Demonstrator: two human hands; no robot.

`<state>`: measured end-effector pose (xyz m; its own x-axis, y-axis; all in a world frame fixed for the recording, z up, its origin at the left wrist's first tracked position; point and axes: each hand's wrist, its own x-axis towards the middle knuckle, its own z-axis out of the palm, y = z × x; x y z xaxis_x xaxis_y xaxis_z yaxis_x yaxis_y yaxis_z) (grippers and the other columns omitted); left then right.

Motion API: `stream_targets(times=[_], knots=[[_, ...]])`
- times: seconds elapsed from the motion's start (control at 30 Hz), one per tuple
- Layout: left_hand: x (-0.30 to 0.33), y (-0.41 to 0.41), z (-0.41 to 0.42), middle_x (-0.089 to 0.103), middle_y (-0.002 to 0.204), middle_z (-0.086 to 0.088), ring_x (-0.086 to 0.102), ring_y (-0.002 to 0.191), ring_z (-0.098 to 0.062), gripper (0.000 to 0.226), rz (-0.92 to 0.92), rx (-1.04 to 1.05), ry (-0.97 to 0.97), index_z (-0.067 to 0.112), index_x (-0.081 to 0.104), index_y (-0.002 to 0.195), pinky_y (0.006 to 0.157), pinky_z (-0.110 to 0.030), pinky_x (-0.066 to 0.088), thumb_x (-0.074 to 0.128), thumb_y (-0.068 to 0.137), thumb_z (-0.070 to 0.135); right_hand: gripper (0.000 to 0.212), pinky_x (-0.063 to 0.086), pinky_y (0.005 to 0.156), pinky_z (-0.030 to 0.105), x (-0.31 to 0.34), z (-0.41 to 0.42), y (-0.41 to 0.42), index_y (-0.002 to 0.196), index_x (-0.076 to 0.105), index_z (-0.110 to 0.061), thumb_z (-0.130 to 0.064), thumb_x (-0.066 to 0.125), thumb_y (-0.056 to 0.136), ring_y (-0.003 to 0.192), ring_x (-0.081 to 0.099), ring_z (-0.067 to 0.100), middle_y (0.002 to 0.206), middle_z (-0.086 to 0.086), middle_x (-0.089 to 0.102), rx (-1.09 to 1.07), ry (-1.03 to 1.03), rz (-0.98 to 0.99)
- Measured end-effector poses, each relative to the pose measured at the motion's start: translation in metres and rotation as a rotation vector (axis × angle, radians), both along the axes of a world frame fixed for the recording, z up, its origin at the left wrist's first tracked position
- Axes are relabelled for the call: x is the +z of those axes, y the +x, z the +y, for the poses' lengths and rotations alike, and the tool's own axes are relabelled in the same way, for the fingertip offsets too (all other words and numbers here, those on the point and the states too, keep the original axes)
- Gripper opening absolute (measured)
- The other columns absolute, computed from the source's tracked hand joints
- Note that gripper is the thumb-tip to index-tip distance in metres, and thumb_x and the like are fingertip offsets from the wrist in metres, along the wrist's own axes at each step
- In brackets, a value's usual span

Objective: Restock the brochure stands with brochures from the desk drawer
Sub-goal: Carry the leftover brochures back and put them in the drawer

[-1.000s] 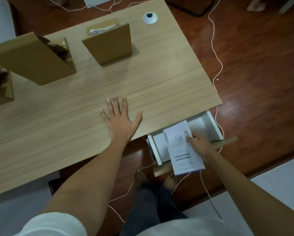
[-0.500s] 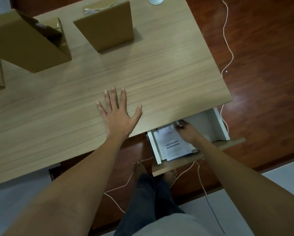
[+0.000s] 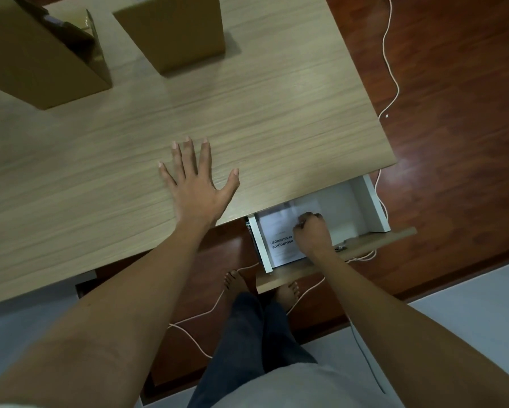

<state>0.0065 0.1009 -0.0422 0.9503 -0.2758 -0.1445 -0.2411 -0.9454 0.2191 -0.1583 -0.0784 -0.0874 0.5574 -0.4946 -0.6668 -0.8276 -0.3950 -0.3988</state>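
Your left hand [image 3: 195, 189] lies flat, fingers spread, near the tabletop's [image 3: 276, 119] front edge. Your right hand [image 3: 312, 234] curls its fingers on the brochure [image 3: 279, 237] in the open drawer [image 3: 374, 207] under the front right corner.

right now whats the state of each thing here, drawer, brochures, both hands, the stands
drawer: pulled open under the desk's right end
brochures: lying flat in the drawer's left part
right hand: in the drawer, fingers curled on the top brochure
left hand: flat on the desk top, fingers spread
desk: left hand and stands on it
cardboard stands: upright at the desk's far side, contents not visible
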Motion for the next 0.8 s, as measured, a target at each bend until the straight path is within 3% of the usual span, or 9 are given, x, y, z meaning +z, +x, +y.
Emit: stream_targets(times=[0.17,0.27,0.4,0.47,0.6,0.7,0.8], knots=[[0.001,0.001,0.001,0.001,0.175,-0.003,-0.011,0.161,-0.024,0.086,0.000,0.010,-0.029,0.031,0.017,0.165,0.125,-0.064,-0.006,0.032,0.094,0.077,0.026,0.049,0.078,0.036,0.005,0.011,0.002,0.106,0.063,0.006,-0.012,0.047,0.096,0.088,0.060,0.036,0.123,0.021,0.051,0.063,-0.072,0.045],[0.001,0.001,0.000,0.001,0.175,-0.002,-0.012,0.161,-0.023,0.085,0.006,0.013,-0.036,0.032,0.017,0.165,0.125,-0.063,-0.007,0.031,0.094,0.077,0.027,0.048,0.085,0.041,0.009,0.015,-0.006,0.106,0.063,0.005,-0.015,0.048,0.095,0.099,0.056,0.036,0.121,0.021,0.052,0.215,-0.196,0.043],[0.002,-0.001,0.000,-0.001,0.175,-0.002,-0.014,0.161,-0.023,0.085,0.016,0.005,-0.024,0.032,0.015,0.165,0.125,-0.062,-0.008,0.030,0.094,0.077,0.030,0.052,0.089,0.042,0.015,0.020,-0.028,0.117,0.067,-0.002,-0.013,0.057,0.091,0.103,0.059,0.033,0.118,0.017,0.060,0.298,-0.392,-0.255],[0.003,-0.001,0.000,-0.001,0.175,-0.002,-0.014,0.161,-0.023,0.085,0.016,0.005,-0.018,0.032,0.015,0.165,0.125,-0.062,-0.008,0.030,0.094,0.076,0.032,0.053,0.093,0.045,0.017,0.022,-0.041,0.121,0.064,-0.007,-0.023,0.059,0.094,0.111,0.058,0.031,0.124,0.015,0.059,0.384,-0.449,-0.402],[0.003,-0.001,0.000,0.000,0.175,-0.003,-0.013,0.161,-0.024,0.084,0.012,0.007,-0.027,0.031,0.016,0.165,0.125,-0.062,-0.009,0.030,0.095,0.076,0.075,0.031,0.117,0.046,0.026,0.018,-0.064,0.154,0.037,-0.017,-0.061,0.051,0.095,0.150,0.030,0.028,0.163,0.013,0.031,0.623,-0.384,-0.578],[0.004,-0.001,0.001,0.001,0.175,-0.004,-0.012,0.161,-0.024,0.085,0.008,-0.005,-0.029,0.030,0.017,0.165,0.125,-0.063,-0.008,0.029,0.095,0.076,0.098,0.026,0.120,0.053,0.034,0.009,-0.070,0.160,0.027,-0.016,-0.077,0.051,0.086,0.156,0.015,0.031,0.168,0.016,0.016,0.867,-0.404,-0.618],[0.005,-0.002,0.001,0.000,0.175,-0.003,-0.013,0.161,-0.024,0.085,0.015,0.001,-0.041,0.030,0.017,0.165,0.125,-0.063,-0.009,0.030,0.095,0.076,0.104,0.016,0.125,0.051,0.033,-0.006,-0.068,0.161,0.021,-0.019,-0.086,0.040,0.084,0.157,0.007,0.033,0.169,0.017,0.008,1.142,-0.438,-0.570]])
